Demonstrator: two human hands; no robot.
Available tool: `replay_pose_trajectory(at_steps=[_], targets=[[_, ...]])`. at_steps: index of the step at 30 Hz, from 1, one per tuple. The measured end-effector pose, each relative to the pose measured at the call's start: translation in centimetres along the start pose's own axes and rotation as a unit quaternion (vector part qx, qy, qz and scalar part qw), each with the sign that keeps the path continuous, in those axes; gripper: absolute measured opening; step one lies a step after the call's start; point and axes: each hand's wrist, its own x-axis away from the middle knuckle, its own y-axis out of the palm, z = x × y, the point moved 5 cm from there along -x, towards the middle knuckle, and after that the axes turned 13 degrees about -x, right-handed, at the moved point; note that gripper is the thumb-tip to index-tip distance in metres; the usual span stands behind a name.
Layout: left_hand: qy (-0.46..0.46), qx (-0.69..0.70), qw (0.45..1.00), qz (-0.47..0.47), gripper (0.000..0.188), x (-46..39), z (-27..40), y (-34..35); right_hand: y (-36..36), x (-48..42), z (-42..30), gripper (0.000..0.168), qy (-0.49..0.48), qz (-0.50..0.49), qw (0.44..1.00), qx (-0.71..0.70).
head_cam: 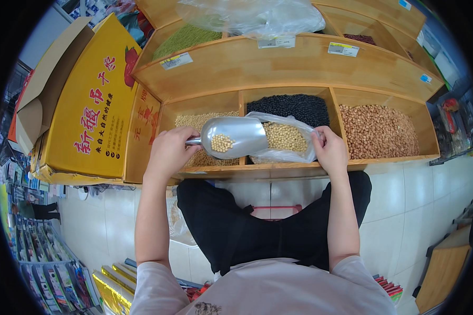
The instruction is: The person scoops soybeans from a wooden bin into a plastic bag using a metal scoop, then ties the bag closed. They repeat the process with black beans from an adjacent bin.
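Observation:
My left hand (pixel 172 149) grips the handle of a shiny metal scoop (pixel 242 134). A small heap of pale soybeans (pixel 222 143) lies in the scoop near its handle end. The scoop's front lip reaches into the mouth of a clear plastic bag (pixel 309 155), which holds more soybeans (pixel 285 136). At the bag's right edge, my right hand (pixel 331 147) pinches the plastic. Bag and scoop are over the wooden bin's divider, above loose soybeans (pixel 189 120) at left and black beans (pixel 289 108) in the middle compartment.
Peanuts (pixel 378 134) fill the right compartment. Behind, a higher tier holds green beans (pixel 191 39), with a heap of clear plastic bags (pixel 256 17) on top. A yellow cardboard box (pixel 94 106) stands at left. Below are a white basket (pixel 185 234) and the tiled floor (pixel 382 197); a person (pixel 39 210) stands far left.

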Motion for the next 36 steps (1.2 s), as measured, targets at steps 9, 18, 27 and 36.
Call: replay_pose_trajectory(at_steps=[9, 18, 27, 36], targets=[[-0.012, 0.007, 1.000, -0.010, 0.027, 1.0, 0.3, -0.8, 0.0, 0.0, 0.0, 0.018, 0.001, -0.003, 1.000, 0.001], [-0.053, 0.025, 0.997, -0.040, 0.026, 1.8, -0.3, -0.6, -0.1, 0.0, -0.2, 0.019, 0.002, -0.006, 1.000, 0.008], [-0.129, 0.283, 0.948, -0.076, 0.028, 4.4, -5.7, 5.9, 0.0, 0.0, -0.3, 0.020, -0.001, -0.004, 1.000, 0.014], [-0.190, 0.024, 0.981, -0.025, 0.028, 4.4, -8.1, 4.9, 0.0, 0.0, 0.0, 0.021, 0.001, -0.006, 1.000, 0.010]])
